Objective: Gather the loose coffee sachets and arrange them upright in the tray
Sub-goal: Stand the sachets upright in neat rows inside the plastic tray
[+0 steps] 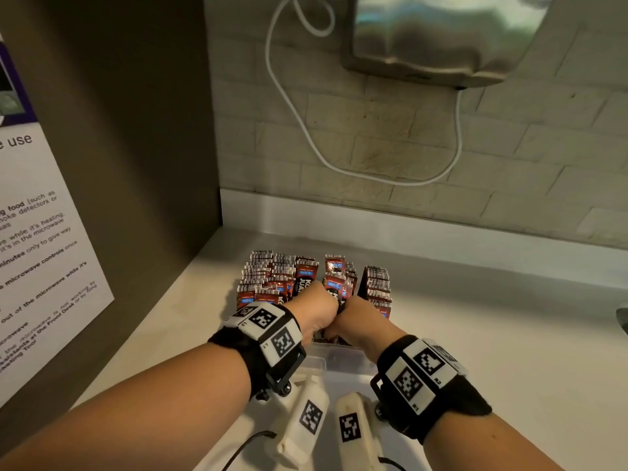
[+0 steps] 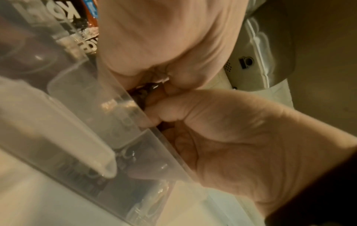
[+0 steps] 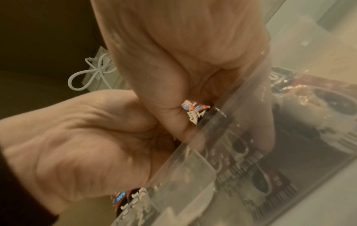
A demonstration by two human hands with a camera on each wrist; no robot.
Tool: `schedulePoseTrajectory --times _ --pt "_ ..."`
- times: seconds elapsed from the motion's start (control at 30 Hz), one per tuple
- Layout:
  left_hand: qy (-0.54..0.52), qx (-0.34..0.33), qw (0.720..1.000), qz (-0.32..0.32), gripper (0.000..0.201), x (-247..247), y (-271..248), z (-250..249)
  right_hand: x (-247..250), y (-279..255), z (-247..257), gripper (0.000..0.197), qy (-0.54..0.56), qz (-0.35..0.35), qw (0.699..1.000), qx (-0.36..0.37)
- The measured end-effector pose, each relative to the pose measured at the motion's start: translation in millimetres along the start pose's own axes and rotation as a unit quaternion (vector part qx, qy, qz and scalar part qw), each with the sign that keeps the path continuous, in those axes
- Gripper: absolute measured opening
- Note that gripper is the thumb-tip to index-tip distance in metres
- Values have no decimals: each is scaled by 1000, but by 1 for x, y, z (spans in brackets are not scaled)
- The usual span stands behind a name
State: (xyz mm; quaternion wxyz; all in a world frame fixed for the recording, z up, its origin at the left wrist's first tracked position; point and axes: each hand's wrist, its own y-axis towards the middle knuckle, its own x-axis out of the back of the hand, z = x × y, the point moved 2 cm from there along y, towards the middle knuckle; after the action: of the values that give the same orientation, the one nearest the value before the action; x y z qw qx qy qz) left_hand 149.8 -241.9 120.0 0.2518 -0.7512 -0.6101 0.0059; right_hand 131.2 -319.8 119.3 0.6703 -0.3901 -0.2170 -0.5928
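Note:
A clear plastic tray (image 1: 334, 353) stands on the white counter, packed with upright red-brown coffee sachets (image 1: 268, 280) in rows. More of these rows (image 1: 377, 283) fill its right side. My left hand (image 1: 317, 312) and right hand (image 1: 356, 319) meet knuckle to knuckle over the tray's near middle. Both have their fingers curled down round a bundle of sachets (image 3: 193, 113) between them. In the left wrist view my left hand (image 2: 231, 130) curls against the tray wall (image 2: 115, 107), with the right hand (image 2: 164, 38) above. In the right wrist view my right hand (image 3: 86, 137) sits below the left hand (image 3: 183, 53). The fingertips are hidden.
A dark side panel with a printed notice (image 1: 40, 249) closes the left side. A brick wall behind carries a metal appliance (image 1: 441, 35) and a looping white cable (image 1: 299, 124). Bare counter (image 1: 509, 351) stretches right, where a dark object (image 1: 623, 319) shows at the edge.

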Motion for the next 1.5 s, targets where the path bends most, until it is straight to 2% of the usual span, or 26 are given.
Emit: schedulePoseTrajectory --times 0.1,0.23,0.3,0.47,0.67,0.8,0.93,1.07,1.13,1.27,1.5 --pt "3 -9 1000 -6 22 -1 -4 -1 -2 2 -2 20 40 -11 999 -5" --pt "-76 28 997 15 21 -3 -9 -2 -3 5 -3 24 79 -42 996 -10" --pt "-104 17 994 29 21 -6 -9 -2 -2 5 -4 29 100 -63 993 -15" --pt "-118 -14 993 16 21 -5 -10 3 -5 5 -3 46 107 -97 989 -28" --pt "-130 -25 991 16 35 -5 -5 4 -3 0 -4 47 124 -105 986 -24" --pt "-121 -15 992 19 63 -4 -5 4 -3 2 -4 49 123 -82 988 -34" --pt "-142 -28 989 42 65 -1 -9 1 -5 6 -2 56 148 -73 986 -37" --pt "-147 -31 987 47 77 0 -8 0 -3 7 -4 61 165 -85 982 -22" --pt "-147 -41 987 54 80 -2 -6 -1 -4 8 -4 72 187 -101 977 0" --pt "-158 -63 984 60 82 -5 -2 -4 -4 9 -5 109 190 -103 976 33" --pt "-135 -66 988 44 74 -4 -1 -5 5 11 -3 123 108 -103 985 86"
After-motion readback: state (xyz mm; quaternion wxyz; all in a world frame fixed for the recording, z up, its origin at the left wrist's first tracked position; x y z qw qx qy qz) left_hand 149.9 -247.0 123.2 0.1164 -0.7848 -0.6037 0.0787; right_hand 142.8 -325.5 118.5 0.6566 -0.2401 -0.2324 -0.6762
